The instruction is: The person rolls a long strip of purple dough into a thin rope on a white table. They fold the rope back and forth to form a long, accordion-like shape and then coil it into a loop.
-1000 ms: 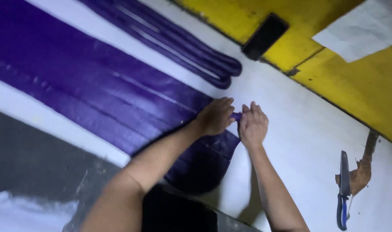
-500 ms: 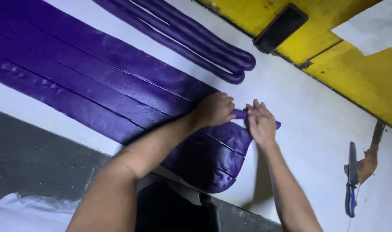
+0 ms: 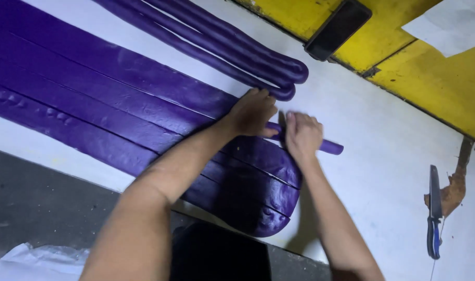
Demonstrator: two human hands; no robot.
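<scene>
A wide purple dough slab (image 3: pixel 112 104), cut lengthwise into strips, lies across the white table (image 3: pixel 383 166). My left hand (image 3: pixel 252 112) presses palm-down on the top strip near its rounded end. My right hand (image 3: pixel 301 134) lies beside it, fingers flat over a thin purple roll (image 3: pixel 328 146) whose tip sticks out to the right. Both hands rest on this same strip, close together. Several finished purple ropes (image 3: pixel 237 49) lie side by side further back.
A knife with a blue handle (image 3: pixel 433 213) lies at the right beside a brown torn patch. A black phone (image 3: pixel 337 28) and a white paper sheet (image 3: pixel 451 26) sit on the yellow surface (image 3: pixel 435 78) behind. Crumpled white plastic (image 3: pixel 34 263) is at bottom left.
The strip end under my hands has grown into a longer thin roll that pokes out to the right. My hands have spread flatter on it, and the view has shifted.
</scene>
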